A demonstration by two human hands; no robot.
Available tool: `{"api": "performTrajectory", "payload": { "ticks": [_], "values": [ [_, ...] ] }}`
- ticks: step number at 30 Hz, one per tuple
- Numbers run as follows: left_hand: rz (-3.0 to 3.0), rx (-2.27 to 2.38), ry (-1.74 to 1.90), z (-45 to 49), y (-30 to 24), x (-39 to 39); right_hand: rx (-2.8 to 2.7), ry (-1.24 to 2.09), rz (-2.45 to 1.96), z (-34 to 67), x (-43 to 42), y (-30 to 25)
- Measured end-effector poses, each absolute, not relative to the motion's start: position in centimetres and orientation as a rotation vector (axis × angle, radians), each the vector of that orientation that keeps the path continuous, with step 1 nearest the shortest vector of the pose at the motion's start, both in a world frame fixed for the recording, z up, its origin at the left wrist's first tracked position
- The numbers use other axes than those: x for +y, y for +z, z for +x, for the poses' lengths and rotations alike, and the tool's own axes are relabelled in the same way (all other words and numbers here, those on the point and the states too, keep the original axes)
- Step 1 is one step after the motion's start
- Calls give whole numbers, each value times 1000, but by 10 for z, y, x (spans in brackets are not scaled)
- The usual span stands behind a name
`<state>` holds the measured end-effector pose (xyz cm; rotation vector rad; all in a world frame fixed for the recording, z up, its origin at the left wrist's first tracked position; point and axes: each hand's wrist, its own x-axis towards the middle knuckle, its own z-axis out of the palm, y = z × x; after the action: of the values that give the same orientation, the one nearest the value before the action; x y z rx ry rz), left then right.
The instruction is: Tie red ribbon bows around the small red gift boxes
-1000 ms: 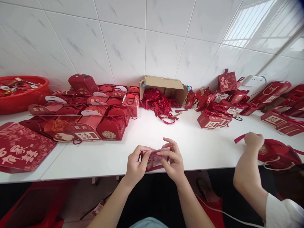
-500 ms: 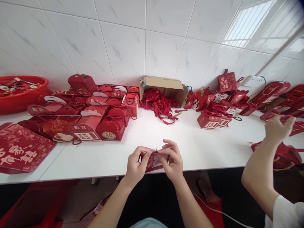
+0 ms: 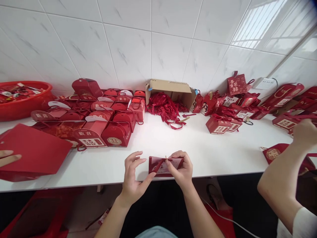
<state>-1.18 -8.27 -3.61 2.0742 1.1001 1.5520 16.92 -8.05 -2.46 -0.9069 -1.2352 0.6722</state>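
Observation:
A small dark-red gift box (image 3: pixel 160 168) with a pale printed panel rests at the table's front edge, right before me. My right hand (image 3: pixel 182 166) grips its top right, thumb and fingers pinching near a small gold-coloured fastener (image 3: pixel 166 158). Beside the box's left end is my left hand (image 3: pixel 135 175), fingers spread apart and thumb close to a red strip on the box. I cannot tell whether that thumb touches it.
Many red gift boxes (image 3: pixel 115 132) crowd the table's left, by a red basin (image 3: pixel 24 102) of small packets. A cardboard box (image 3: pixel 170 86) spills red ribbons (image 3: pixel 163 107). Co-workers' hands show at left (image 3: pixel 8 158) and right (image 3: pixel 305 134); more boxes (image 3: pixel 219 125) stand at right.
My left hand has let go of the box and moved left, fingers opening. My right hand still grips it. At far left a co-worker's hand has appeared on a large red box, which has turned.

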Motion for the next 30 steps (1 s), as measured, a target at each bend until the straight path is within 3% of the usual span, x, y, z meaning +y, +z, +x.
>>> {"api": "performTrajectory", "payload": {
  "ticks": [5,12,21,30],
  "values": [
    [2193,1049,1345,-19,-33,-86,-1238,621,-893,170,-85,-21],
    [2089,906,1327,-22,-35,-95,-1381,454,-848,172,-91,-20],
    [859,620,995,-3,-28,-117,-1555,162,-767,172,-96,-11],
    [1620,972,1210,-38,-13,-111,-1574,178,-750,180,-100,-8]
  ]
}}
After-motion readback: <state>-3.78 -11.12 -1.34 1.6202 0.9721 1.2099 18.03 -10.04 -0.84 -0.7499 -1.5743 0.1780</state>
